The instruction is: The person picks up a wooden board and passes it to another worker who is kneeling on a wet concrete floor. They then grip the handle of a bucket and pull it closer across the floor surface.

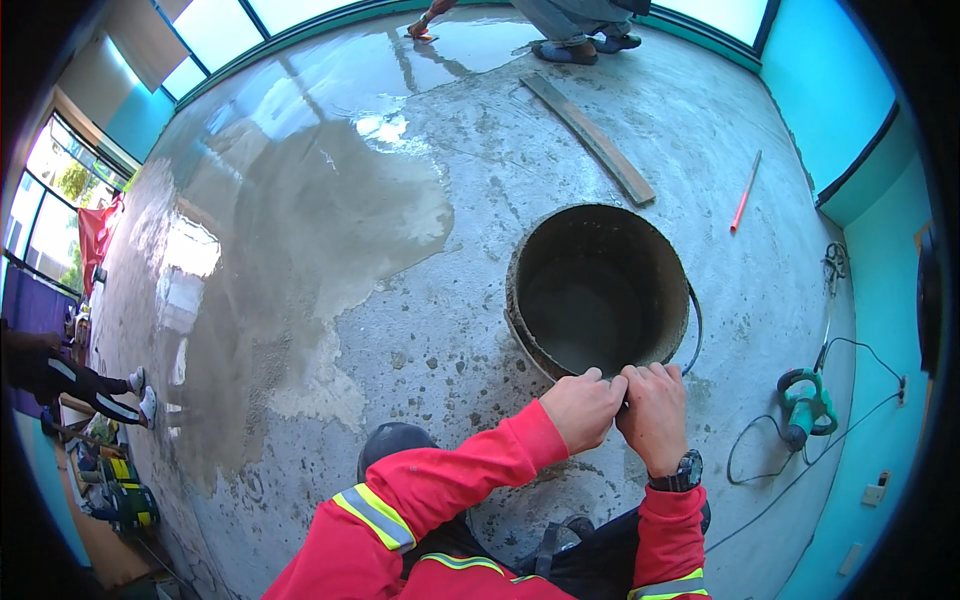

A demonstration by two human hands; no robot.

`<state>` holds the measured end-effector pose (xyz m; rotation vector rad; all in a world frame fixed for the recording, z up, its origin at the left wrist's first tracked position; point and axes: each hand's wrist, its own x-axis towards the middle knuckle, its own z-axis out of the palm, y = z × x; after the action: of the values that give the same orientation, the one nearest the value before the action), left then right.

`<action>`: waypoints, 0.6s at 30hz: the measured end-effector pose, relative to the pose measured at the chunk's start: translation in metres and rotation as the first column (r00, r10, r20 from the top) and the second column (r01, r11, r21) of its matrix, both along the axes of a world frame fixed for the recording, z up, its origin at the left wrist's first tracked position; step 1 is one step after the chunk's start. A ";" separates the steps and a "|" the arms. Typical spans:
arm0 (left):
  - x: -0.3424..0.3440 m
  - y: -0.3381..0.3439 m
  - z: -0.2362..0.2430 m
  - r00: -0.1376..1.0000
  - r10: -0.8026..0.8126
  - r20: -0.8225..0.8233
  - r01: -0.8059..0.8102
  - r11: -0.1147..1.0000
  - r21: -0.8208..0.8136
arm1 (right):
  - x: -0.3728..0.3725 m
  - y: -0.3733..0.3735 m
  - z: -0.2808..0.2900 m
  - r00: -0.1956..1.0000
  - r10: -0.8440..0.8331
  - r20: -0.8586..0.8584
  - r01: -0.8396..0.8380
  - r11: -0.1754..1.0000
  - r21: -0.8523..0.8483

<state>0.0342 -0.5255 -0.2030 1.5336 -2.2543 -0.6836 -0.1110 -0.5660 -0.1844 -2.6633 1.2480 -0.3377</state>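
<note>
A large dark bucket (516, 300) caked with grey cement stands on the concrete floor in front of me, its wire handle hanging at the right side. Grey mix lies in its bottom. My left hand (584, 410) is closed on the near rim, and my right hand (653, 418) grips the same rim right beside it, the knuckles almost touching. The fingertips are partly hidden behind the rim. To the left spreads a patch of wet grey mortar (340, 210) with an uneven edge.
A wooden board (588, 138) and a red-handled rod (745, 193) lie beyond the bucket. At right sits a green power mixer (806, 408) with a trailing cord. A crouching person (570, 25) works the far mortar with an orange-and-dark tool (422, 37). Another person (85, 385) stands at left.
</note>
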 end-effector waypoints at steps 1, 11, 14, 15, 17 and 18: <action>0.001 0.000 0.000 1.000 0.008 0.000 -0.008 1.000 0.008 | 0.001 0.000 -0.001 1.000 0.004 0.005 -0.004 1.000 0.000; 0.001 0.001 0.000 1.000 0.010 0.002 -0.010 1.000 0.001 | 0.001 0.000 -0.001 1.000 -0.004 0.000 0.004 1.000 0.001; 0.000 0.000 0.001 1.000 0.003 -0.006 -0.003 1.000 0.000 | -0.001 0.000 0.001 1.000 -0.008 0.001 0.008 1.000 0.000; 0.000 0.000 0.000 1.000 0.002 -0.009 -0.002 1.000 -0.001 | 0.000 0.000 0.001 1.000 -0.005 0.003 0.005 1.000 -0.002; 0.000 0.000 0.000 1.000 0.001 -0.012 -0.001 1.000 -0.001 | 0.000 0.000 0.000 1.000 -0.003 0.005 0.003 1.000 -0.004; 0.000 0.000 0.000 1.000 0.000 -0.003 0.000 1.000 0.001 | 0.000 0.000 0.000 1.000 0.000 0.006 0.000 1.000 -0.006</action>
<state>0.0345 -0.5252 -0.2029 1.5319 -2.2520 -0.6865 -0.1108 -0.5660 -0.1845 -2.6655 1.2475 -0.3499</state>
